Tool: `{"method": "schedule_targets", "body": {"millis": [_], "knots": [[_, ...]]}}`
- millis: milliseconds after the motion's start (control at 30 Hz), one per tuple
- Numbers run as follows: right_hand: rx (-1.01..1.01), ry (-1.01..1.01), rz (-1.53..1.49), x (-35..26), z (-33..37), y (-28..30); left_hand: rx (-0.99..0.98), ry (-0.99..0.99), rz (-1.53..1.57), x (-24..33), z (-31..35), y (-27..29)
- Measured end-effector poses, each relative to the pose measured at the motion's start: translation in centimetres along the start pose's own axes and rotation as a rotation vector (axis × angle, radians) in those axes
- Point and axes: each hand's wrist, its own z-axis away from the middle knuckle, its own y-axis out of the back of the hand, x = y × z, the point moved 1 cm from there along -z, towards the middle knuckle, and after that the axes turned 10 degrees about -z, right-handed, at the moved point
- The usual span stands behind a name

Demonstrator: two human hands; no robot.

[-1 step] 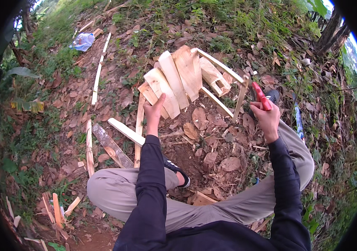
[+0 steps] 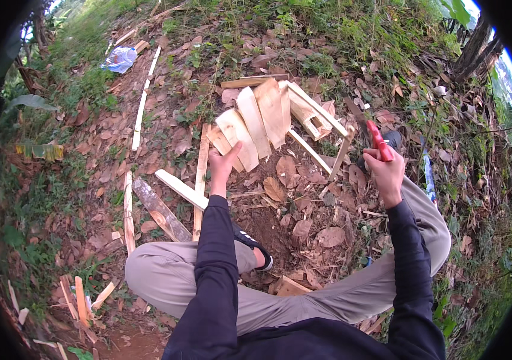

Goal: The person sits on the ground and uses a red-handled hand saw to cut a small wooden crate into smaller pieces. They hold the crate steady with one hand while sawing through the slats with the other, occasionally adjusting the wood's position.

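Leaf-strewn ground [image 2: 262, 225]; left grip [image 2: 223, 164] pinching slatted wooden piece [image 2: 255, 123]; right grip [image 2: 386, 176] wrapped round red-handled tool [image 2: 378, 139].

Head-worn fisheye view, facing downward

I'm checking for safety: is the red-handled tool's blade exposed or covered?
Exposed: the dark blade juts out bare from the red handle, which the right hand grips.

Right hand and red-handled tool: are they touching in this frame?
Touching. The head view shows the right hand closed around the handle of the red-handled tool.
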Motion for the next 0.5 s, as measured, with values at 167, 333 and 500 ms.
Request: {"method": "schedule_targets", "body": {"millis": [167, 333, 500], "knots": [[0.151, 0.044, -0.119, 0.6, -0.7, 1.6, -0.133, 0.005, 0.029, -2.2, 0.8, -0.8], [0.174, 0.010, -0.106, 0.3, -1.0, 1.8, -0.184, -0.049, -0.156, -2.1, 1.9, -1.0], [0.136, 0.109, 0.047, -0.7, 0.5, -1.2, -0.202, -0.084, -0.226, -2.3, 1.8, -0.8]]}}
